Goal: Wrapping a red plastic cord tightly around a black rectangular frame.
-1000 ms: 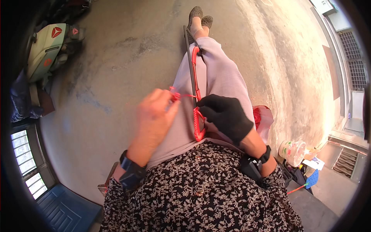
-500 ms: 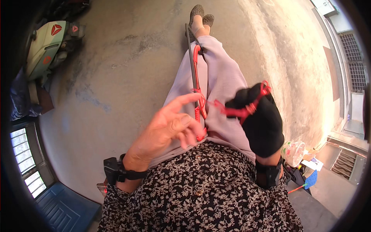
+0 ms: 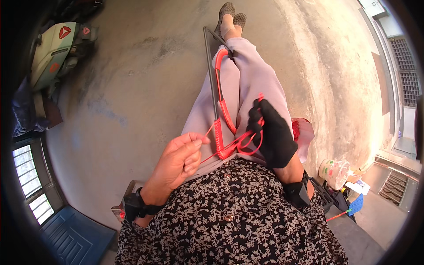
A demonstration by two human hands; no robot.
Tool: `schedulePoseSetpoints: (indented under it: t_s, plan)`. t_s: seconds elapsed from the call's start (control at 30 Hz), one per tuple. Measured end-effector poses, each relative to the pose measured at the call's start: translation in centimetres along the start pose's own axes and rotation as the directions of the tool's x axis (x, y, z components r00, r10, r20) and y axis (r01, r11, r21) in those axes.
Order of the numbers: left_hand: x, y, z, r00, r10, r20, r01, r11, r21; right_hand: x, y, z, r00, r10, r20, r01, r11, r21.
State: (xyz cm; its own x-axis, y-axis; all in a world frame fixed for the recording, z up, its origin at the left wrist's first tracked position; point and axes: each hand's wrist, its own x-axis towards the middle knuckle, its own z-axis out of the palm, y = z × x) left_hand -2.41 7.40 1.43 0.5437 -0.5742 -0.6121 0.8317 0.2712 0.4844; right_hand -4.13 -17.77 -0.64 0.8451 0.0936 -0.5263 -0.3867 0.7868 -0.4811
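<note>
Since the frame half a second ago, left hand (image 3: 179, 159) has drawn back to the left of the frame bar, its pointing finger now folded in; gloved right hand (image 3: 276, 137) has come in from the right, nearer the centre.

Left: thumb and forefinger pinched on a thin strand of red cord (image 3: 249, 153), other fingers curled. Right: black-gloved fingers curled round the cord; a loop hangs below them and a short end stands above.

Cord runs from the loop leftward across the lower end of the dark bent frame (image 3: 211, 75), centre of picture. Frame lies lengthwise along mauve trousers (image 3: 265, 84); its lower corner bears close red wrapping (image 3: 217, 137).

Surroundings: blue mat (image 3: 75, 236) lower left; clear plastic bag (image 3: 336, 174) lower right.
</note>
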Motion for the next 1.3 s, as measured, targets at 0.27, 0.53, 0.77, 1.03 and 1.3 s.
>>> schedulePoseSetpoints:
  t_s: [0.27,0.53,0.77,1.03,1.3]
  plan:
    - [-0.1,1.2,-0.5,0.963,0.03,0.268,0.038,0.969,-0.244,0.5,-6.8,-2.5,0.765,-0.569,-0.301,0.552,0.821,-0.148]
    - [4.9,1.6,1.1,0.933,0.354,0.072,-0.354,0.857,0.374,1.5,-2.7,0.7,0.926,-0.368,-0.087,0.146,0.561,-0.815]
    - [6.4,-1.0,1.3,0.936,0.352,-0.008,-0.264,0.717,0.645,1.6,1.2,2.7,0.988,-0.144,0.062,0.147,0.708,-0.691]
    - [3.3,3.5,0.0,0.835,0.517,-0.188,-0.445,0.836,0.32,1.7,-1.2,2.1,0.786,-0.558,0.266,0.402,0.136,-0.905]
    - [-8.3,10.9,1.2,0.567,0.778,0.271,-0.765,0.619,-0.176,2.8,-1.7,8.0,0.539,-0.11,0.835,0.65,-0.575,-0.496]
